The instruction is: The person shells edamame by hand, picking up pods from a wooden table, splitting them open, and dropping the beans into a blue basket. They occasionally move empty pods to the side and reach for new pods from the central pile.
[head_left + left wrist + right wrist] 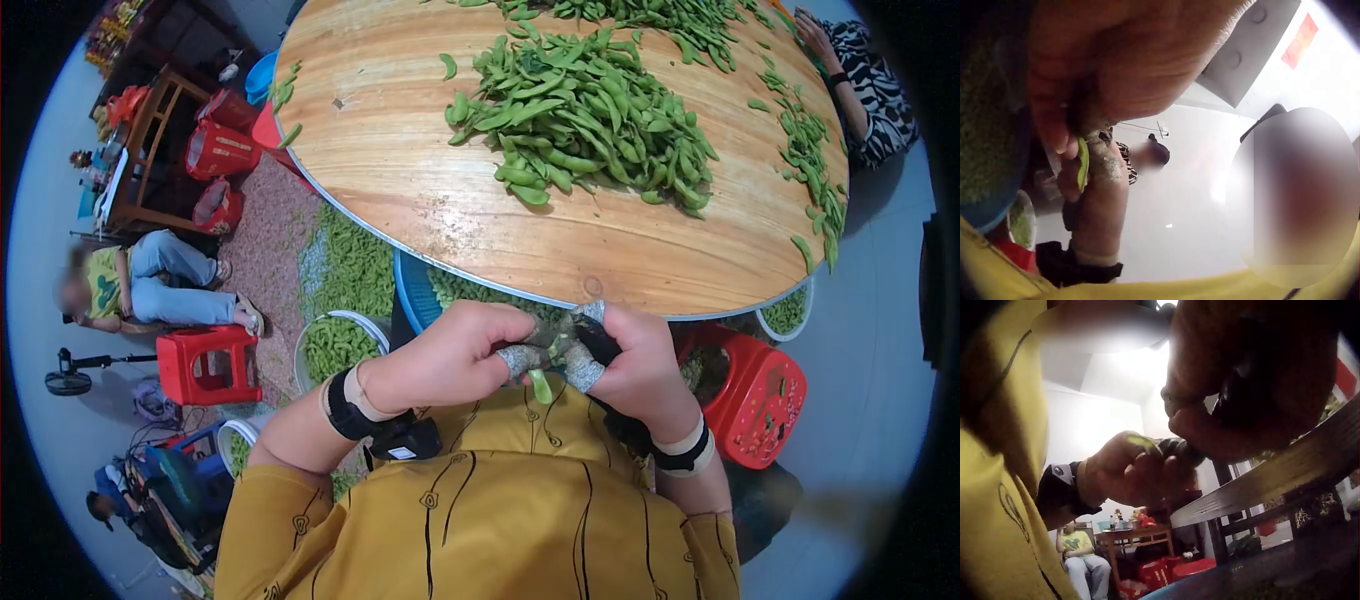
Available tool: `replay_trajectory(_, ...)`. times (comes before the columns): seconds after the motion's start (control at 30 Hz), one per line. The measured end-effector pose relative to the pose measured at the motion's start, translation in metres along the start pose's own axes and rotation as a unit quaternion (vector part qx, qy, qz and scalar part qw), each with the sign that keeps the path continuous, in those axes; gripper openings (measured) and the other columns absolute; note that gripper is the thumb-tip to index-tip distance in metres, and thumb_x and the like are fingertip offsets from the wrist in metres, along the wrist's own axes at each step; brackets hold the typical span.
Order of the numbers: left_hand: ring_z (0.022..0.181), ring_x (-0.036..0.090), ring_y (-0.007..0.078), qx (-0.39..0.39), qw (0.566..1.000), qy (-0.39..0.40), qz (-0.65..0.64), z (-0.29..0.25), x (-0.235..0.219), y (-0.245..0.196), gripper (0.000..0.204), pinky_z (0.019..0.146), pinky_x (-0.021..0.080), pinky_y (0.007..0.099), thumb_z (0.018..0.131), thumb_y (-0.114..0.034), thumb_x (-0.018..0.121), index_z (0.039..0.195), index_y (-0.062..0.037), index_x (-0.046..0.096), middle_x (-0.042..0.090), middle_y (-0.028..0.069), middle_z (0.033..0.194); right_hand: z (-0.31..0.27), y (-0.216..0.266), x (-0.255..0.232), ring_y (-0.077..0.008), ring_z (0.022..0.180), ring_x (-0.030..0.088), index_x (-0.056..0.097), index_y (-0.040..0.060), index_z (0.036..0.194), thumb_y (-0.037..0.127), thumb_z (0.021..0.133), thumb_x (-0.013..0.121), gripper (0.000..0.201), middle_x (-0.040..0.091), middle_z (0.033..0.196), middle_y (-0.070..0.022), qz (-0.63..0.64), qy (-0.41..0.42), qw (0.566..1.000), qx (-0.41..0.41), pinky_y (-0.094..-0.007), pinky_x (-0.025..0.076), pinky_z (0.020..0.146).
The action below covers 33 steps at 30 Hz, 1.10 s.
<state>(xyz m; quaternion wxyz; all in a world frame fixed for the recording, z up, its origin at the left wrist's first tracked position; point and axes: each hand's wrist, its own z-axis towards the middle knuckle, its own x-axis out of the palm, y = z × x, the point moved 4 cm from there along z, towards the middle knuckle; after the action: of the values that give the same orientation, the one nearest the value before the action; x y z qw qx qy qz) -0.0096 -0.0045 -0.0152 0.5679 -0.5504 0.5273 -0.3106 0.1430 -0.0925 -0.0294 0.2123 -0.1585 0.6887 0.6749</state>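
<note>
My left hand point(465, 345) and right hand point(640, 365) meet just below the near edge of the round wooden table point(400, 190), in front of my yellow shirt. Grey wrapping covers several of the fingertips. Between them the fingers pinch a green soybean pod point(541, 387), its end poking out toward my body. In the left wrist view the pod point(1083, 164) hangs by the left fingertips, with the right hand point(1100, 206) just beyond. Seen from the right wrist, the pod point(1142, 442) lies against the left hand point(1138, 472). A large pile of pods point(590, 115) lies on the tabletop.
A blue basin point(415, 290) of shelled beans sits under the table edge. White buckets point(375, 330) hold pods, and more pods cover the floor at left. Red stools point(205, 365) stand on both sides. One person point(150, 280) sits at left, another person's arm point(850, 100) rests at far right.
</note>
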Motion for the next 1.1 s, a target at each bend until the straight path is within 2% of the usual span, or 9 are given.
replay_trajectory(0.1, 0.078, 0.060, 0.0109, -0.077, 0.961, -0.114, -0.242, -0.008, 0.001, 0.011, 0.022, 0.070, 0.051, 0.0257, 0.088, 0.003, 0.053, 0.108, 0.0017, 0.062, 0.065, 0.0054, 0.093, -0.001, 0.010, 0.002, -0.0338, 0.065, 0.059, 0.059, 0.0011, 0.085, 0.011, 0.072, 0.072, 0.020, 0.060, 0.074, -0.0158, 0.064, -0.055, 0.996, -0.019, -0.0380, 0.048, 0.060)
replay_trajectory(0.23, 0.095, 0.060, 0.0132, -0.011, 0.967, -0.252, -0.044, -0.016, -0.006, 0.017, 0.029, 0.084, 0.051, 0.0270, 0.087, 0.006, 0.056, 0.116, 0.0033, 0.058, 0.061, 0.0077, 0.106, -0.010, 0.016, 0.008, -0.0349, 0.064, 0.056, 0.057, 0.0008, 0.083, 0.010, 0.072, 0.071, 0.020, 0.056, 0.071, -0.0156, -0.112, -0.040, 0.989, -0.085, -0.0409, 0.047, 0.059)
replay_trajectory(0.33, 0.099, 0.060, 0.0154, 0.005, 0.953, -0.282, -0.112, -0.013, 0.001, 0.014, 0.030, 0.087, 0.050, 0.0283, 0.085, 0.008, 0.057, 0.114, 0.0052, 0.058, 0.059, 0.0081, 0.104, -0.013, 0.028, 0.005, -0.0354, 0.063, 0.055, 0.057, 0.0009, 0.083, 0.010, 0.072, 0.070, 0.019, 0.055, 0.071, -0.0157, -0.111, -0.125, 0.982, -0.088, -0.0423, 0.046, 0.057)
replay_trajectory(0.53, 0.101, 0.060, 0.0154, 0.021, 0.961, -0.264, -0.076, -0.017, 0.011, 0.002, 0.029, 0.091, 0.048, 0.0293, 0.084, 0.007, 0.058, 0.113, 0.0048, 0.057, 0.061, 0.0072, 0.108, -0.007, 0.018, 0.009, -0.0343, 0.066, 0.058, 0.058, 0.0003, 0.087, 0.007, 0.073, 0.067, 0.018, 0.058, 0.073, -0.0164, -0.025, -0.111, 0.992, -0.046, -0.0381, 0.048, 0.060)
replay_trajectory(0.6, 0.100, 0.060, 0.0144, 0.024, 0.954, -0.250, -0.163, -0.017, 0.013, 0.006, 0.028, 0.091, 0.048, 0.0288, 0.084, 0.006, 0.060, 0.112, 0.0035, 0.058, 0.061, 0.0060, 0.108, -0.004, 0.006, 0.013, -0.0307, 0.071, 0.062, 0.062, 0.0009, 0.092, 0.007, 0.072, 0.067, 0.022, 0.062, 0.079, -0.0176, 0.135, -0.032, 0.988, 0.066, -0.0344, 0.049, 0.064)
replay_trajectory(0.7, 0.100, 0.060, 0.0137, 0.006, 0.962, -0.204, -0.183, -0.019, 0.012, 0.014, 0.027, 0.090, 0.048, 0.0286, 0.085, 0.005, 0.058, 0.112, 0.0022, 0.058, 0.062, 0.0050, 0.106, 0.002, 0.014, 0.014, -0.0274, 0.075, 0.065, 0.064, 0.0019, 0.097, 0.008, 0.070, 0.068, 0.027, 0.064, 0.085, -0.0191, 0.098, -0.030, 0.994, 0.025, -0.0319, 0.050, 0.067)
replay_trajectory(0.83, 0.090, 0.063, 0.0135, 0.008, 0.980, -0.197, 0.029, -0.023, 0.009, 0.009, 0.021, 0.077, 0.053, 0.0272, 0.084, 0.000, 0.062, 0.105, 0.0041, 0.060, 0.064, 0.0084, 0.095, 0.003, 0.014, 0.021, -0.0308, 0.070, 0.063, 0.063, 0.0013, 0.091, 0.008, 0.068, 0.069, 0.024, 0.063, 0.080, -0.0173, 0.062, -0.036, 0.997, -0.002, -0.0346, 0.050, 0.065)
replay_trajectory(0.87, 0.079, 0.067, 0.0271, 0.026, 0.971, -0.238, 0.004, -0.020, 0.010, 0.010, 0.015, 0.067, 0.054, 0.0313, 0.076, 0.001, 0.060, 0.091, 0.0008, 0.057, 0.063, 0.0154, 0.085, 0.003, 0.011, 0.022, -0.0323, 0.069, 0.062, 0.062, 0.0012, 0.088, 0.007, 0.067, 0.069, 0.023, 0.061, 0.077, -0.0162, 0.018, -0.032, 0.999, -0.013, -0.0358, 0.049, 0.064)
replay_trajectory(1.1, 0.080, 0.064, 0.0250, 0.029, 0.984, -0.159, 0.072, -0.045, -0.015, 0.011, 0.020, 0.069, 0.052, 0.0326, 0.077, 0.001, 0.063, 0.097, 0.0013, 0.061, 0.061, 0.0138, 0.088, 0.004, 0.026, 0.022, -0.0340, 0.068, 0.060, 0.060, 0.0031, 0.082, 0.009, 0.068, 0.071, 0.018, 0.059, 0.074, -0.0152, -0.090, 0.051, 0.988, -0.112, -0.0387, 0.048, 0.061)
